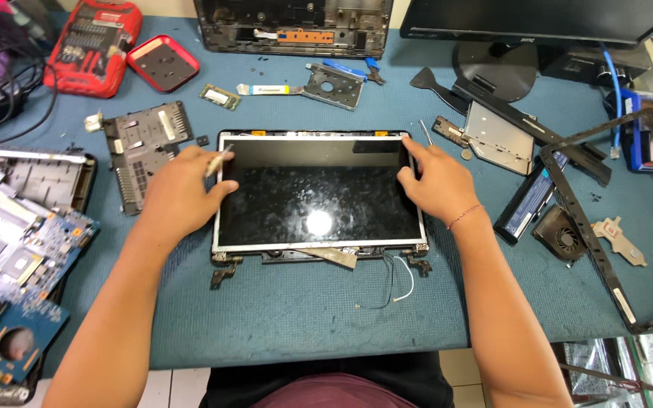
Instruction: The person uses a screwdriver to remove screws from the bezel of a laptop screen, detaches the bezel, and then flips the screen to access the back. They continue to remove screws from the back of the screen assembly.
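Blue circuit boards (17, 257) lie far left — then the left hand (179, 193), pinching a small metal tool (219, 160), rests on the laptop screen panel's (319, 193) left edge at mid-table; the right hand (436, 185) presses the opposite edge, fingers spread — black bezel frame (591, 227) rightmost.

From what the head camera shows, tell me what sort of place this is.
Most likely an electronics repair bench. A bare laptop screen panel lies between the left hand and the right hand, with blue circuit boards and a red screwdriver kit around it.
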